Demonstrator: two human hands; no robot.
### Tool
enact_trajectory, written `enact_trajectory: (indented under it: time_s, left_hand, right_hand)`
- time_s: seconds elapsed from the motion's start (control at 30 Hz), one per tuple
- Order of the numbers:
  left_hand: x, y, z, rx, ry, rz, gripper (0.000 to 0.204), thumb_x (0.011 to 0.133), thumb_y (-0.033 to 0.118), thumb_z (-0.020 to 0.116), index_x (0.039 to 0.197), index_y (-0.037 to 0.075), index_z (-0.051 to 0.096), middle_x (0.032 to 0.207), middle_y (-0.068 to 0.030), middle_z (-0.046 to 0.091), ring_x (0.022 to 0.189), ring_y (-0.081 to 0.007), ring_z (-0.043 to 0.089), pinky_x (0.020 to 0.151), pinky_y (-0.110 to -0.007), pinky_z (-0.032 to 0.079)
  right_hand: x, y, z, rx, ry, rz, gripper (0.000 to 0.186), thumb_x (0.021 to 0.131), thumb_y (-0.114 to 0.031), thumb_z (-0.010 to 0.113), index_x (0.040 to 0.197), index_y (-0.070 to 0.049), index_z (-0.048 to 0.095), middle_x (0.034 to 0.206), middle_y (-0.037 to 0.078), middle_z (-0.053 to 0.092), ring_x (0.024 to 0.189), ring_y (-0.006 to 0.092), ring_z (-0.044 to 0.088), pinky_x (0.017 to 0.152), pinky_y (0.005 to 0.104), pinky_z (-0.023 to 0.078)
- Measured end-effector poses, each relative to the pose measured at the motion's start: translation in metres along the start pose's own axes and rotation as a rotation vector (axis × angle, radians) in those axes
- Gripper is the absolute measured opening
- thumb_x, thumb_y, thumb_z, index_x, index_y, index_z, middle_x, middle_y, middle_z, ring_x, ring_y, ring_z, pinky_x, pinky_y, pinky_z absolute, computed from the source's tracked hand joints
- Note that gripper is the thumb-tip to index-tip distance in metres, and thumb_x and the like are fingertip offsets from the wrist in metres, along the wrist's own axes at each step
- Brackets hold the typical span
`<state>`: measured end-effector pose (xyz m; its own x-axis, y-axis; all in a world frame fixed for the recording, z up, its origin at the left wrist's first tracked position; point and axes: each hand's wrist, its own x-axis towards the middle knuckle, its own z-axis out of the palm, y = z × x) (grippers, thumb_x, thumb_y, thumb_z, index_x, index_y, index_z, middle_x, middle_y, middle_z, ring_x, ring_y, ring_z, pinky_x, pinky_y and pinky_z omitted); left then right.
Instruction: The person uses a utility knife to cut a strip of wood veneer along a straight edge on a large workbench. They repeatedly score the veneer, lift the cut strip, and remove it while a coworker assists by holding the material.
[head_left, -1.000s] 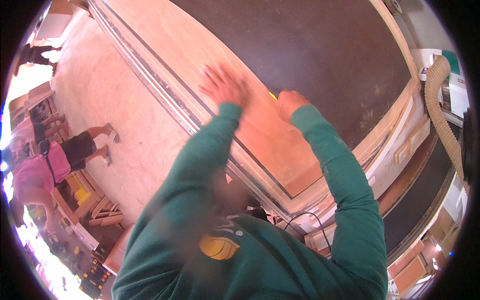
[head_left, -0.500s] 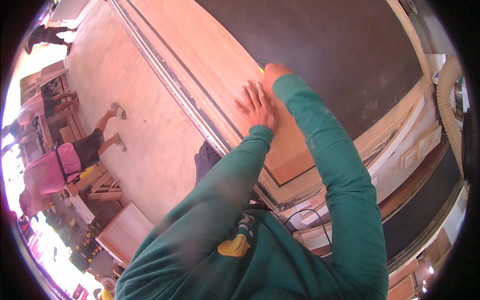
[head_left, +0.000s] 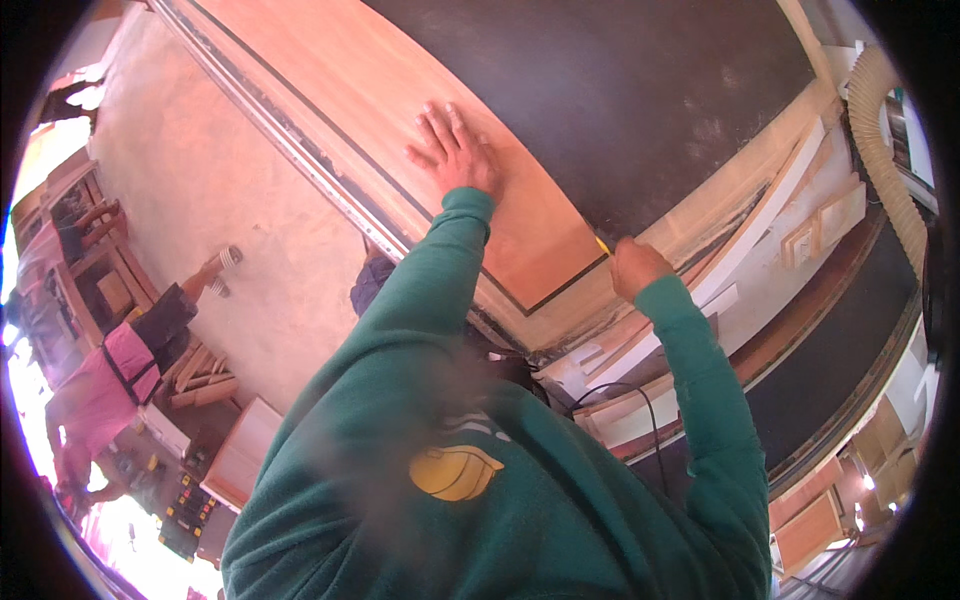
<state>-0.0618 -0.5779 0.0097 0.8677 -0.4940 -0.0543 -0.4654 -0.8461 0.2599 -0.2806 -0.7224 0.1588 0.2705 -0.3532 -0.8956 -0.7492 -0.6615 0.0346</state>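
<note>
My left hand (head_left: 455, 150) lies with fingers spread on a long light wooden sheet (head_left: 540, 265) with a gently curved edge against a dark surface (head_left: 640, 90). Lower right, my right hand (head_left: 637, 265) is closed round a small yellow tool (head_left: 602, 244), perhaps a cutter, at the sheet's edge near its corner; most of the tool is hidden in my fingers. A metal rail (head_left: 300, 160) runs along the bench's left side.
A person in a pink top (head_left: 110, 370) bends by stacked wooden pieces (head_left: 200, 380) at left; another dark-clothed person (head_left: 65, 100) is farther back. A ribbed hose (head_left: 870, 160), white boards (head_left: 760, 210) and a black cable (head_left: 645, 400) are at right.
My right hand with the yellow tool has moved down along the sheet's edge toward its corner. My left hand moved right, then shifted up the sheet. The view has shifted.
</note>
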Motion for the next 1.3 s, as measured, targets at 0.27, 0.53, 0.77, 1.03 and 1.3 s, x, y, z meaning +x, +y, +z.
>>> enact_trajectory:
  time_s: [0.27,0.53,0.77,1.03,1.3]
  left_hand:
    - [-0.001,0.001,0.001,0.019,0.03,0.0,0.073,0.105,0.033,0.048,0.168,0.006,0.021,0.176,-0.0215,0.009,0.163,-0.0419,0.01,0.123,-0.075,0.004]
    - [-0.002,0.008,-0.009,0.028,-0.024,-0.011,0.071,0.108,0.033,0.042,0.168,0.004,0.016,0.176,-0.0229,0.006,0.163,-0.0426,0.005,0.125,-0.072,0.0]
    - [-0.003,0.01,-0.01,0.041,-0.025,-0.01,0.069,0.11,0.032,0.038,0.168,0.002,0.015,0.176,-0.0232,0.006,0.163,-0.0433,0.004,0.125,-0.072,-0.001]
    - [-0.003,0.011,-0.012,0.034,-0.034,-0.006,0.073,0.106,0.028,0.043,0.168,0.002,0.014,0.176,-0.0245,0.005,0.163,-0.0443,0.002,0.124,-0.072,-0.003]
    - [-0.002,0.004,-0.007,0.007,0.006,0.002,0.079,0.104,0.031,0.048,0.168,0.002,0.014,0.176,-0.0236,0.005,0.163,-0.044,0.005,0.123,-0.075,-0.001]
  right_hand:
    - [-0.037,0.14,0.078,0.507,0.684,-0.263,0.025,0.1,-0.019,0.066,0.115,0.001,0.064,0.098,0.022,0.075,0.09,0.0366,0.074,0.081,0.0459,0.059]
    - [0.12,0.119,0.115,1.599,0.912,0.464,0.037,0.103,-0.03,0.067,0.118,0.004,0.065,0.107,0.02,0.075,0.088,0.0309,0.072,0.078,0.0389,0.058]
    - [0.132,0.037,0.077,1.291,1.015,0.708,0.065,0.105,-0.039,0.062,0.138,0.016,0.053,0.132,0.038,0.062,0.119,0.0483,0.066,0.098,0.0513,0.055]
    - [0.094,0.059,0.055,1.927,0.931,0.556,0.058,0.097,-0.017,0.076,0.13,0.024,0.053,0.126,0.03,0.067,0.105,0.0366,0.071,0.088,0.0434,0.059]
    - [0.152,0.099,0.099,0.652,0.957,0.962,0.055,0.099,-0.04,0.068,0.12,0.011,0.066,0.12,0.032,0.069,0.108,0.0412,0.07,0.091,0.0516,0.056]
